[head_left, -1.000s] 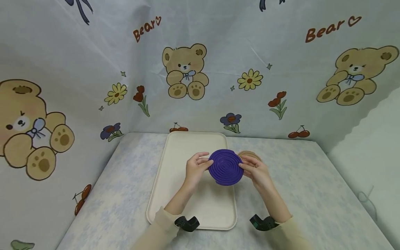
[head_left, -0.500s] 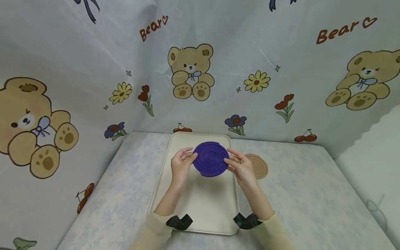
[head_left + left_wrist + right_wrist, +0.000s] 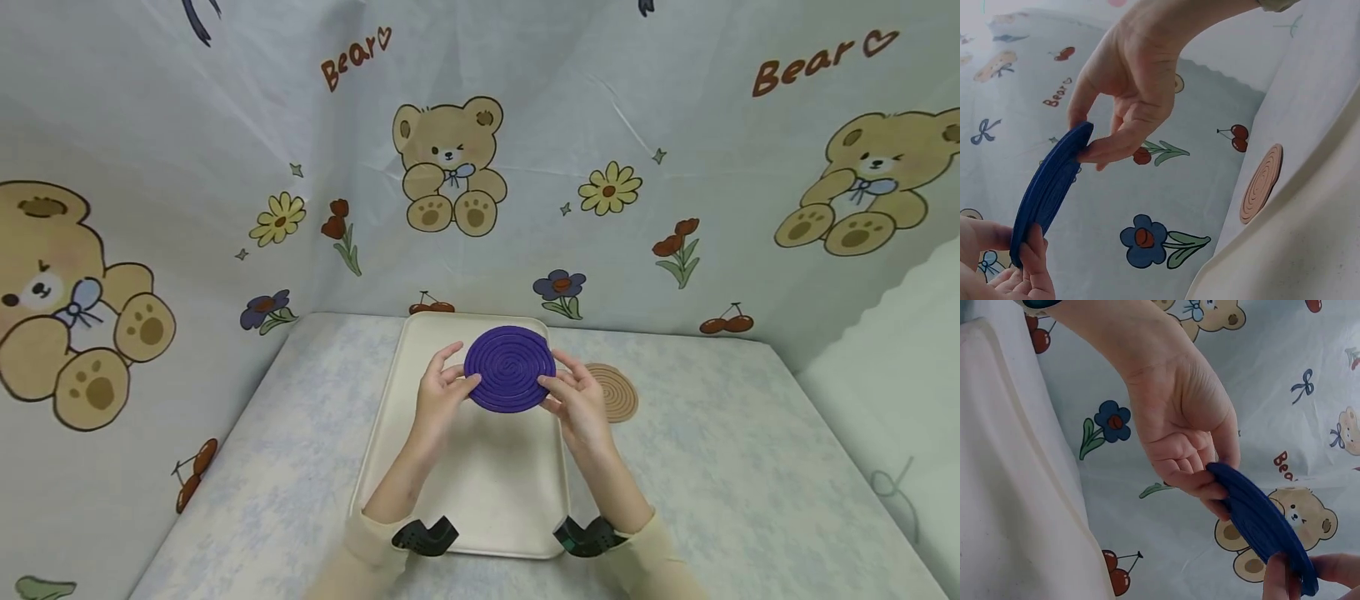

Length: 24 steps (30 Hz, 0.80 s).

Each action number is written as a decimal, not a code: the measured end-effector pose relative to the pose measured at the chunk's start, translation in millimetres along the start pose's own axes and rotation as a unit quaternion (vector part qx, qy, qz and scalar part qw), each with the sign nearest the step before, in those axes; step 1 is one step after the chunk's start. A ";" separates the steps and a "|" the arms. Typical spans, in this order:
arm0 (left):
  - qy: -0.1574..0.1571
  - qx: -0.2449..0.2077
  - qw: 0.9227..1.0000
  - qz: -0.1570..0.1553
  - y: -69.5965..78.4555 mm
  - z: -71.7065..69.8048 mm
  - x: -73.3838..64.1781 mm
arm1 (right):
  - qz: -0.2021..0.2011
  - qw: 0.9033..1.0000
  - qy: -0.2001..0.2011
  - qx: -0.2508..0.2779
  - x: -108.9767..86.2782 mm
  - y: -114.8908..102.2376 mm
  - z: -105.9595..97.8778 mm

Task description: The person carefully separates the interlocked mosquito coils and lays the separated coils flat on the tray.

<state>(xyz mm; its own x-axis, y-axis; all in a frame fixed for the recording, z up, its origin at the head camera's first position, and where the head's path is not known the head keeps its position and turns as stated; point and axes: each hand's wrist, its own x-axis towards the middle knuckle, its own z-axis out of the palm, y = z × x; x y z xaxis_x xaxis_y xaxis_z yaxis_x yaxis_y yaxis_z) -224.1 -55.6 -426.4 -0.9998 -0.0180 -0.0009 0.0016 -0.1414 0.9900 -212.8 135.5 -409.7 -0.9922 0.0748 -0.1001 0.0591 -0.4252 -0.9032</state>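
Both hands hold up a round purple coaster with spiral ridges, its face turned toward the head camera. My left hand pinches its left edge between thumb and fingers. On the opposite edge, my right hand has its thumb on the near face and fingers behind. Seen edge-on in both wrist views, the coaster looks blue and slightly thick. A tan coaster with a similar spiral lies on the table to the right of the tray, partly hidden by the right hand in the head view.
Beneath the hands lies a cream rectangular tray with a low raised rim. It rests on a pale blue mottled table. A bear-print cloth stands behind and to the left. A thin cord shows at the far right.
The hands have carried the purple coaster left and upward, away from the tan coaster and over the tray. More of the tan coaster now shows. Both hands keep their hold.
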 end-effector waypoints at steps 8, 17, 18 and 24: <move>-0.051 -0.013 0.999 -0.009 6.4 -12.7 2.6 | 0.012 0.993 -0.082 -0.083 -1.7 -8.5 -3.5; -0.018 0.077 0.997 0.016 2.4 -3.2 -1.6 | -0.043 0.996 -0.019 -0.075 -5.2 -7.7 -2.5; -0.021 0.100 0.994 0.027 1.2 -1.5 -2.6 | -0.056 0.996 -0.008 -0.070 -5.9 -7.2 -1.9; -0.066 0.172 0.979 0.084 -1.9 9.5 -10.3 | -0.122 0.989 0.013 -0.083 -8.6 0.4 1.5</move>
<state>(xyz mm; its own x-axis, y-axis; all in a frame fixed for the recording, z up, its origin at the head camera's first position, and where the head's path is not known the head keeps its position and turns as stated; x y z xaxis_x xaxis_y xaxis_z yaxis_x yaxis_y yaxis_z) -213.9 -45.7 -426.9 -0.9796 0.1197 0.1611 0.1823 0.1950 0.9637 -204.5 133.3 -408.6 -0.9762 0.1807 0.1197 -0.1614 -0.2372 -0.9579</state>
